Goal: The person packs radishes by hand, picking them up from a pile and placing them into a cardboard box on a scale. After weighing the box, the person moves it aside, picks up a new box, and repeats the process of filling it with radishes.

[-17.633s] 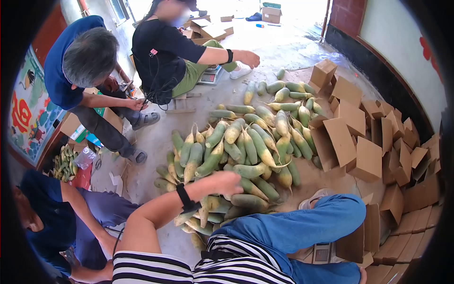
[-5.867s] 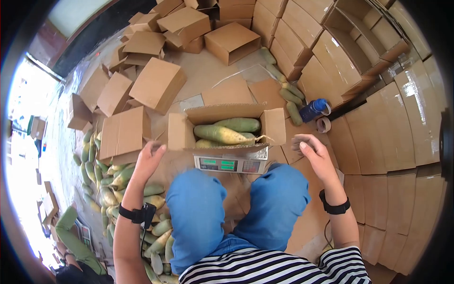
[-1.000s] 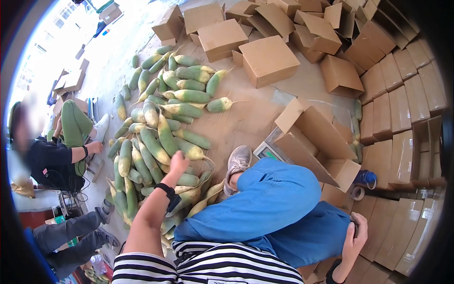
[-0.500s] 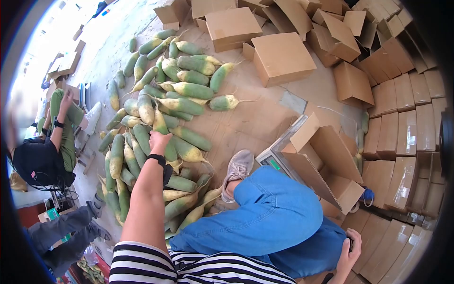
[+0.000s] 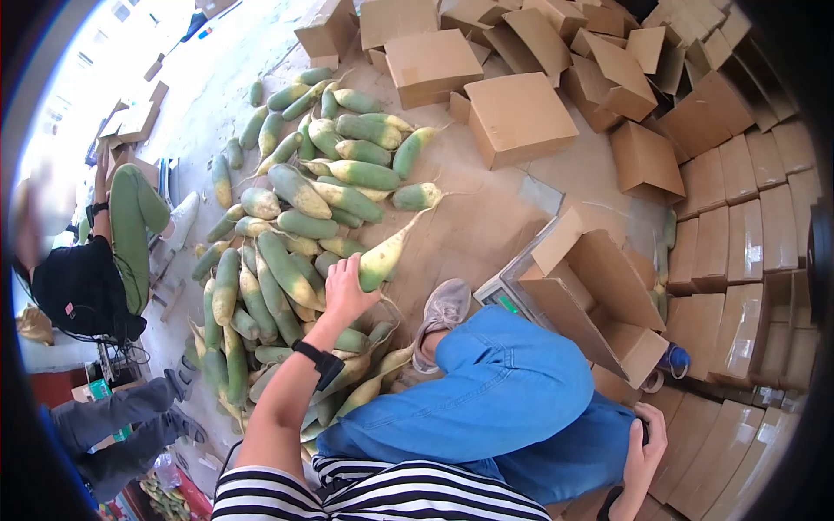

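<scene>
My left hand (image 5: 344, 291) grips a green and white radish (image 5: 385, 253) by its thick end, lifted above the pile of radishes (image 5: 287, 252) on the floor, its thin root pointing up and right. My left wrist carries a black band. My right hand (image 5: 644, 451) rests low at the right beside my blue trouser leg, touching my thigh with fingers curled; what it holds is hidden. An open cardboard box (image 5: 599, 286) sits on a scale (image 5: 499, 295) by my grey shoe (image 5: 441, 313).
Folded and empty cardboard boxes (image 5: 518, 115) lie scattered at the top; closed cartons (image 5: 756, 226) are stacked along the right. A person in black top and green trousers (image 5: 95, 260) sits at the left, another person's legs (image 5: 130, 425) below. A blue bottle (image 5: 676, 358) stands by the box.
My left hand, which reached into the pile half a second ago, has closed on a radish and lifted it toward the right. The view shifted slightly.
</scene>
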{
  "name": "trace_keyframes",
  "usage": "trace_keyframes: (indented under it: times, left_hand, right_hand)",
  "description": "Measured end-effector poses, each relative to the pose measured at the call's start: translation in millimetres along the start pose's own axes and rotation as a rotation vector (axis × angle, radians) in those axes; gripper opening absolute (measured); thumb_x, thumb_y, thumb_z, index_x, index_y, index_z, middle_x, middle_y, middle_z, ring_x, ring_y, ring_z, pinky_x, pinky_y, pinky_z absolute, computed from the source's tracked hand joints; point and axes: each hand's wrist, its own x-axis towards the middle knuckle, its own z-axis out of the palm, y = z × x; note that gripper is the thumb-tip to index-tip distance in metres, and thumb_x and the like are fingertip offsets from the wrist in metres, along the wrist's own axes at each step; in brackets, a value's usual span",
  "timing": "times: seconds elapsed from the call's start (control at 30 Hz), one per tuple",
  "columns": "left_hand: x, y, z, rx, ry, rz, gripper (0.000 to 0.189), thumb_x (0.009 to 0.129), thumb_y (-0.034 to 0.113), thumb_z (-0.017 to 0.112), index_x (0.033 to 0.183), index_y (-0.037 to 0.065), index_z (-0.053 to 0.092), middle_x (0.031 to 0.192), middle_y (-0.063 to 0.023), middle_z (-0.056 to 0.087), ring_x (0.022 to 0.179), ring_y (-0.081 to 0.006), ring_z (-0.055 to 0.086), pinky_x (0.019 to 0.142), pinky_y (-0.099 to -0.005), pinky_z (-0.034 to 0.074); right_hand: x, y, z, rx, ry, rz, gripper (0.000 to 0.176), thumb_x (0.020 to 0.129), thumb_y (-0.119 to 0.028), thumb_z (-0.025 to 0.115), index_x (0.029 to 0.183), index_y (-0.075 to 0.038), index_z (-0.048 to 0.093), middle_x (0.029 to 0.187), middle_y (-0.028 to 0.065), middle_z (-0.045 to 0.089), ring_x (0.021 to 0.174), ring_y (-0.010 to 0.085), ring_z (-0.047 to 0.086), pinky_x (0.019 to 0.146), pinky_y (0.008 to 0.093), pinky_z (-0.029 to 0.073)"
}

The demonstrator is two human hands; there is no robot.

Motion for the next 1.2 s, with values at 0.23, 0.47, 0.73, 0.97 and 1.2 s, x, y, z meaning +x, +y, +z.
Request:
trace_keyframes:
  times: [0.23,0.47,0.73,0.97,1.2]
  left_hand:
    - [-15.3,139.9,-110.8,-0.092,0.123,0.622,0.072,0.060,0.020,0.077,0.126,0.005,0.050,0.113,-0.0145,0.053,0.107,-0.0345,0.049,0.093,-0.0435,0.042]
    - [-52.9,287.4,-162.8,0.050,0.255,1.258,0.077,0.059,0.014,0.074,0.132,0.006,0.048,0.115,-0.0127,0.053,0.108,-0.0287,0.052,0.093,-0.0433,0.042]
    - [-94.9,301.5,-148.0,-0.271,0.097,1.265,0.075,0.069,0.027,0.073,0.132,-0.001,0.045,0.133,-0.0164,0.047,0.123,-0.0328,0.046,0.101,-0.0449,0.037]
    - [-127.7,272.1,-112.0,-0.258,-0.216,1.219,0.073,0.072,0.040,0.074,0.133,0.008,0.048,0.137,-0.0164,0.043,0.129,-0.0345,0.040,0.103,-0.0555,0.032]
    - [-118.7,271.8,-106.2,-0.344,-0.256,1.200,0.072,0.070,0.039,0.075,0.131,0.010,0.050,0.139,-0.0151,0.043,0.130,-0.0326,0.040,0.103,-0.0541,0.031]
  right_hand:
    - [3.5,-30.8,-8.4,-0.039,0.041,-0.283,0.020,0.080,0.002,0.060,0.100,0.001,0.063,0.107,0.0164,0.064,0.100,0.0331,0.061,0.090,0.0378,0.047]
    - [62.1,-130.7,-24.8,-0.344,0.093,-0.785,0.057,0.072,-0.017,0.076,0.122,-0.005,0.053,0.113,0.0160,0.063,0.104,0.0359,0.061,0.088,0.0417,0.049]
    - [96.9,-67.6,-27.1,-0.287,-0.195,-0.394,0.071,0.069,-0.035,0.080,0.125,-0.005,0.048,0.104,0.0199,0.066,0.093,0.0379,0.064,0.080,0.0416,0.052]
    - [174.7,31.7,21.6,-0.480,-0.428,-0.093,0.075,0.069,-0.051,0.075,0.112,0.006,0.054,0.099,0.0249,0.065,0.092,0.0374,0.064,0.081,0.0427,0.050]
    - [238.3,74.4,101.5,0.220,-0.858,0.235,0.051,0.080,-0.032,0.076,0.112,0.001,0.056,0.096,0.0074,0.065,0.084,0.0162,0.062,0.076,0.0318,0.051]
